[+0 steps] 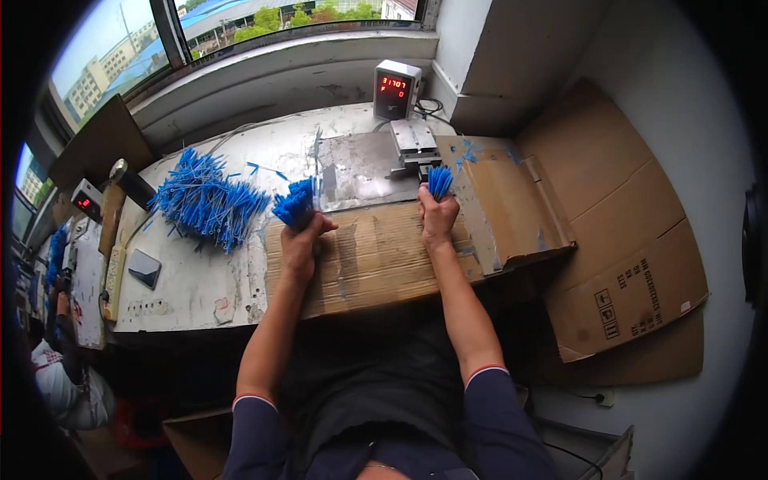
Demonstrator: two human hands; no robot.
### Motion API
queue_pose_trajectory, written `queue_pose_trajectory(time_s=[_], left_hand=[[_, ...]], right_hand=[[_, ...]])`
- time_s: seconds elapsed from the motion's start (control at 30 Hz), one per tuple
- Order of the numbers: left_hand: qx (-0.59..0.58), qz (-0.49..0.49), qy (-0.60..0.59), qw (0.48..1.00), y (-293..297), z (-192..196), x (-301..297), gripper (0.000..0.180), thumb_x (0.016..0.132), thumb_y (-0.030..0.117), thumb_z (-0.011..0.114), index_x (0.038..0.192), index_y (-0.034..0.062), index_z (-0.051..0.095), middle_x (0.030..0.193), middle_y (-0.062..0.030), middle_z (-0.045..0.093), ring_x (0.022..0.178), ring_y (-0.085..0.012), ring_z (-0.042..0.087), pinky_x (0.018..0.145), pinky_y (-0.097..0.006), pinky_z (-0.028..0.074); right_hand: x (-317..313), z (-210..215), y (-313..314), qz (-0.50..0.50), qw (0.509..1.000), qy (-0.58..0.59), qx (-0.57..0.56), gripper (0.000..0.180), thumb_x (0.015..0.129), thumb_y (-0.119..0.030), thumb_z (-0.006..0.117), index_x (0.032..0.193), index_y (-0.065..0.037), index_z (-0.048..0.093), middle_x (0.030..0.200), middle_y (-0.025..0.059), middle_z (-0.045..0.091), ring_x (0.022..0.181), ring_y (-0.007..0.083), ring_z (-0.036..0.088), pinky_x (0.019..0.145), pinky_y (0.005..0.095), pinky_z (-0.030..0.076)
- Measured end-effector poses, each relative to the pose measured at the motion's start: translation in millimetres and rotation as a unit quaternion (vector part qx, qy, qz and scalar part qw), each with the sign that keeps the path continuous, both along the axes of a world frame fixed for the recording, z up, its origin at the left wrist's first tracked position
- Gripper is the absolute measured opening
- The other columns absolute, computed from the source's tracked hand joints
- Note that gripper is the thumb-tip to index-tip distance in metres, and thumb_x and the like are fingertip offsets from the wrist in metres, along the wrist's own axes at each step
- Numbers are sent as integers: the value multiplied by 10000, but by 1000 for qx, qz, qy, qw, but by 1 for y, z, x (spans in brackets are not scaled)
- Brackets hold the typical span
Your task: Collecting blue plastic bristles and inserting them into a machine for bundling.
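Observation:
My left hand (pixel 301 242) is closed around a bundle of thin blue plastic sticks (pixel 294 200), their ends fanning out above the fist. My right hand (pixel 438 214) grips a smaller blue bundle (pixel 439 181), held upright just in front of a small metal fixture (pixel 414 144). What the sticks are exactly I cannot make out. Both fists are over a flattened cardboard sheet (pixel 360 276) along the table's near edge. Left of my left hand lies a large loose heap of the same blue sticks (pixel 210 200), with a few strays beside it.
A white counter box with red digits (pixel 396 90) stands behind the fixture. Cardboard (pixel 520 204) covers the table's right end, and a big carton (pixel 632 240) leans by the wall. A dark phone-like slab (pixel 145 268) and a power strip (pixel 114 284) lie left; another person (pixel 68 384) sits beyond.

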State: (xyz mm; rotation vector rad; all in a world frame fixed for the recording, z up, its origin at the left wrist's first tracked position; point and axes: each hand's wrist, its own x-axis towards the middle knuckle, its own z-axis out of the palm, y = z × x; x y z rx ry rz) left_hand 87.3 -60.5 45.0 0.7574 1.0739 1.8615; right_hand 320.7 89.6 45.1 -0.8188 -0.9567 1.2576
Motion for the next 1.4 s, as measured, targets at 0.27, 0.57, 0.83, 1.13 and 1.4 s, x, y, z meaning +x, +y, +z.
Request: queue_pose_trajectory(time_s=[0.27,0.57,0.83,1.13,1.4], left_hand=[[-14,-102,0,995,14,-2,28,108,968,51,677,1073,25,671,919,-98,724,900,-253,735,894,-403,574],[-5,-210,-69,975,15,-7,12,163,969,51,668,1115,-16,634,892,-112,707,889,-276,738,847,-386,573],[-24,-165,29,986,17,-10,10,196,933,16,695,1115,-33,641,901,-128,716,840,-266,735,832,-390,588],[-11,-91,119,989,21,-18,26,139,971,58,696,1082,-24,678,897,-96,732,845,-215,730,800,-338,576],[-29,-85,180,980,28,-21,22,77,980,96,685,991,29,721,863,-31,735,817,-119,687,751,-293,543]], right_hand=[[-53,93,-34,216,976,17,7,130,938,-147,744,861,-91,655,647,-49,553,461,11,422,386,197,273],[-72,92,-36,296,952,-72,11,155,919,-144,776,852,-79,652,628,-56,523,462,19,405,390,207,265],[-78,68,-30,302,945,-103,75,103,930,-112,757,901,-76,665,663,-76,523,494,16,398,435,214,288],[-64,81,-23,146,961,-187,144,185,927,-190,754,932,-11,707,752,-14,648,691,61,529,615,274,452],[-108,34,-16,218,939,-240,115,286,949,-287,665,942,-1,685,737,65,665,698,144,610,663,327,485]])
